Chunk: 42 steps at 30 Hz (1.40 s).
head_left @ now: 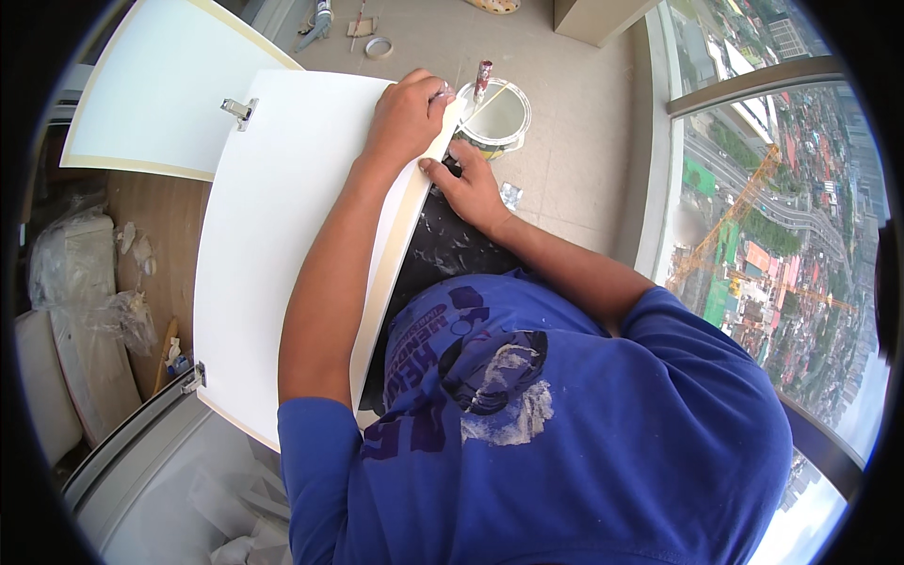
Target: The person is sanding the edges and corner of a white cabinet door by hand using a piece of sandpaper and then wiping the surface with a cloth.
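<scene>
A white cabinet door (273, 198) stands tilted in front of me, partly open on its hinges. Cream masking tape (391, 254) runs along its near right edge. At the upper end of this edge is my left hand (403, 118), fingers curled and pinched together over the taped corner. What lies between its fingertips is too small to make out. Just below, my right hand (476, 193) grips the door's edge, thumb on the tape and fingers partly hidden behind. Beyond both hands is a white paint bucket (496, 115), a paint-stained brush (482, 80) resting at its rim.
Another taped white door (169, 89) juts out at the upper left. Metal hinges (240, 113) stick out from the near door. A tape roll (379, 47) lies on the tiled floor. Plastic-wrapped pieces (80, 264) fill the cabinet. Tall windows (772, 198) border the right side.
</scene>
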Available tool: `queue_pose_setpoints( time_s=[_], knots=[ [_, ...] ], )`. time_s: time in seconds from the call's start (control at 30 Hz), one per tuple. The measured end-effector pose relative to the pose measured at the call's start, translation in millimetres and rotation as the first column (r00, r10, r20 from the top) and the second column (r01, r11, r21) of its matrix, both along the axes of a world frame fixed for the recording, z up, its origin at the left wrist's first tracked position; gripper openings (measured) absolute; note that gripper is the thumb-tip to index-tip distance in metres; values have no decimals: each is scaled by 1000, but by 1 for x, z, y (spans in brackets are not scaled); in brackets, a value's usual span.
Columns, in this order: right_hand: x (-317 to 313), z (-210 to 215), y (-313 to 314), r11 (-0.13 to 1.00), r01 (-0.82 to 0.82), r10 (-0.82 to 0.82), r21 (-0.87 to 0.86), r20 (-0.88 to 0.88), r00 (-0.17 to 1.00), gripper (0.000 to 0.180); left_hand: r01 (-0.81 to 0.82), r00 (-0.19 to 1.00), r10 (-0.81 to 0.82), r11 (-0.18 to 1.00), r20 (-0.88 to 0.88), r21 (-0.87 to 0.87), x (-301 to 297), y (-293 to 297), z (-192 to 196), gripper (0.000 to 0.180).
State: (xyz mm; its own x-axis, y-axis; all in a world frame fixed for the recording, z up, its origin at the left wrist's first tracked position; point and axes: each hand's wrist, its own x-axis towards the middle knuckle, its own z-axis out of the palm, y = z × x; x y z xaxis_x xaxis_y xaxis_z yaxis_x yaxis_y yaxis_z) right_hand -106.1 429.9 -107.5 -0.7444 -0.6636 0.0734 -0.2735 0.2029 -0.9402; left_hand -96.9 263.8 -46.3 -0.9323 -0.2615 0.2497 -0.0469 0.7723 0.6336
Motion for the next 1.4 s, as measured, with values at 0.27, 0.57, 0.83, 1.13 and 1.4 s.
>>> queue_pose_setpoints(
  time_s=[0.27,0.57,0.83,1.13,1.4],
  knots=[
    [-1,-10,1,997,2,5,-80,81,997,42,22,996,-26,999,-88,-41,-2,-3,-12,16],
    [-7,-26,3,965,90,0,-247,343,939,47,67,991,-37,970,-131,232,6,-8,-15,18],
    [-11,-8,2,942,232,-14,-244,658,752,55,52,991,24,838,-133,543,48,4,-7,15],
    [-49,19,-15,977,168,-33,-128,692,721,36,52,997,-11,800,-72,597,110,13,3,13],
    [-52,21,-19,978,188,-64,-91,727,684,30,12,996,40,820,-79,573,194,20,15,10]
  ],
)
